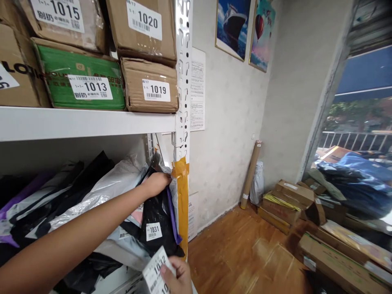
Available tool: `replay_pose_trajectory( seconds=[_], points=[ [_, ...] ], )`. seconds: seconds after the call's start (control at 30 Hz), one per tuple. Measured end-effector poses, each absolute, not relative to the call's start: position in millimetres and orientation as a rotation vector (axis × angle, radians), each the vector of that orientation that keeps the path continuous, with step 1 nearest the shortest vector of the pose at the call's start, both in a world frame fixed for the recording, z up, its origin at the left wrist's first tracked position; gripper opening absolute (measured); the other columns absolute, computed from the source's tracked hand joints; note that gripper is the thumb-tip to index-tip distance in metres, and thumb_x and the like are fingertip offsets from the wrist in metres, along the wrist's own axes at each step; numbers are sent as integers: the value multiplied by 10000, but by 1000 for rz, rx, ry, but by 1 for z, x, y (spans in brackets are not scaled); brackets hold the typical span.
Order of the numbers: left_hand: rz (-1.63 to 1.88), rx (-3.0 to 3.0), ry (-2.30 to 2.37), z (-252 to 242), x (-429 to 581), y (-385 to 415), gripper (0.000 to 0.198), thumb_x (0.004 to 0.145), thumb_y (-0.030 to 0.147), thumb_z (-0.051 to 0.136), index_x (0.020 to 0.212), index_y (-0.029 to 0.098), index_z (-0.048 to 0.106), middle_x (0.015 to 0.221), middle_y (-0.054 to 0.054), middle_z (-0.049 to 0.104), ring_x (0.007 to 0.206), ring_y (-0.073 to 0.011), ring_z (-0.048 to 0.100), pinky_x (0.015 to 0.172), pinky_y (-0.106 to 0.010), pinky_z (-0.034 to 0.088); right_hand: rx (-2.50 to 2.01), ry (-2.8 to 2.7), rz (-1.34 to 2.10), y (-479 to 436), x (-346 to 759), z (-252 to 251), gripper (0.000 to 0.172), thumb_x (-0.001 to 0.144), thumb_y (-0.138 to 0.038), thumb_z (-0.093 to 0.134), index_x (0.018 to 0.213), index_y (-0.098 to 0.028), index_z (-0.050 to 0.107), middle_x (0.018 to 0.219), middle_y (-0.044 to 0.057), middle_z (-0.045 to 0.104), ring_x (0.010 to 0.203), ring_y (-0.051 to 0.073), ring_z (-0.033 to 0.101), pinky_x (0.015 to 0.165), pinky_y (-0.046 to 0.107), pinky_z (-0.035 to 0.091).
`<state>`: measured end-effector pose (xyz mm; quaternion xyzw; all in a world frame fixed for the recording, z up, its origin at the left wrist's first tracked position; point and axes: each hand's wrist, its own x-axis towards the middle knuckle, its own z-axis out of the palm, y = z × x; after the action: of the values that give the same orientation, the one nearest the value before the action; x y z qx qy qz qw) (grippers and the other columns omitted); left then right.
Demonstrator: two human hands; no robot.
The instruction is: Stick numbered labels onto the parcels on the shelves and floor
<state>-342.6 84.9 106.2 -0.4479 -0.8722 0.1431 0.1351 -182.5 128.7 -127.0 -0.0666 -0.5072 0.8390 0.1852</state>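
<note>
My left hand (pixel 157 184) reaches onto the lower shelf, its fingers curled round the top of a mailing bag near the shelf post. Which bag it grips is partly hidden by the hand. Just below hangs a black mailing bag (pixel 159 220) with a label reading 1031, and a purple bag edge (pixel 172 216) shows at its right. At the bottom, my right hand (pixel 180 277) pinches a label sheet (pixel 157 271) with the number 1032 on it, thumb on top.
Mailing bags, among them a white one (pixel 101 192), stand packed along the lower shelf. Boxes (pixel 151 85) fill the shelf board (pixel 92 122) above. A white post (pixel 183 81) with yellow tape (pixel 183 200) bounds the right side. Cartons (pixel 337 261) lie on the floor.
</note>
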Motion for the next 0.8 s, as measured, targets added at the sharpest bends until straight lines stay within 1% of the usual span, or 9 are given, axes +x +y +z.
replay_pose_trajectory(
  seconds=[0.1, 0.23, 0.3, 0.4, 0.5, 0.57, 0.63, 0.73, 0.8],
  points=[
    [512, -1571, -2405, 115, -338, 75, 260, 901, 113, 410, 812, 172, 646, 996, -88, 691, 970, -217, 627, 853, -315, 469, -194, -1442, 2270, 156, -189, -102, 452, 581, -623, 746, 638, -180, 676, 584, 16, 590, 571, 155, 468, 561, 287, 403],
    [619, -1758, -2234, 105, -301, 52, 198, 850, 97, 488, 713, 175, 608, 847, -84, 675, 816, -229, 605, 772, -355, 443, -30, -1496, 2182, 174, -198, -93, 375, 632, -564, 745, 650, -198, 662, 787, 48, 657, 789, 211, 576, 725, 308, 475],
    [477, -1887, -2178, 97, -287, 37, 179, 839, 92, 494, 720, 187, 588, 843, -71, 664, 835, -225, 600, 782, -346, 434, -12, -1469, 2191, 173, -201, -101, 373, 646, -557, 739, 636, -198, 638, 800, 47, 654, 751, 192, 565, 696, 299, 464],
    [238, -1966, -2360, 89, -286, 18, 175, 753, 30, 505, 738, 203, 533, 863, -28, 658, 852, -189, 606, 752, -287, 428, -57, -1329, 2276, 164, -204, -108, 359, 688, -547, 714, 663, -208, 596, 660, 7, 613, 603, 143, 481, 603, 278, 412],
    [123, -1976, -2482, 86, -297, 10, 189, 676, 33, 521, 710, 211, 467, 794, 6, 630, 770, -173, 592, 661, -273, 394, 15, -1271, 2345, 150, -206, -98, 349, 703, -544, 703, 792, -212, 638, 657, -1, 619, 598, 135, 479, 635, 284, 409],
    [-10, -2018, -2473, 85, -304, 10, 198, 641, 28, 512, 671, 207, 433, 749, 22, 620, 730, -157, 580, 642, -264, 372, 31, -1321, 2360, 141, -210, -85, 427, 683, -604, 689, 803, -195, 656, 619, -9, 582, 579, 126, 452, 612, 276, 387],
    [-181, -2014, -2527, 86, -307, 12, 185, 606, 38, 517, 654, 199, 439, 727, 34, 618, 712, -141, 573, 644, -245, 372, -38, -1370, 2383, 132, -216, -72, 534, 611, -701, 681, 692, -176, 634, 534, -34, 488, 528, 105, 367, 552, 261, 335],
    [-476, -1813, -2809, 88, -307, 16, 55, 755, 175, 489, 781, 208, 524, 785, 26, 637, 725, -140, 579, 648, -231, 408, -169, -1340, 2415, 122, -226, -60, 608, 501, -778, 681, 577, -186, 559, 494, -46, 438, 506, 97, 306, 523, 266, 302],
    [-507, -1635, -2944, 90, -306, 20, 174, 870, 332, 419, 879, 210, 542, 835, 2, 634, 731, -155, 580, 618, -242, 421, -206, -1316, 2390, 117, -231, -54, 606, 499, -781, 676, 561, -197, 529, 495, -39, 455, 509, 105, 320, 521, 273, 304]
  ],
)
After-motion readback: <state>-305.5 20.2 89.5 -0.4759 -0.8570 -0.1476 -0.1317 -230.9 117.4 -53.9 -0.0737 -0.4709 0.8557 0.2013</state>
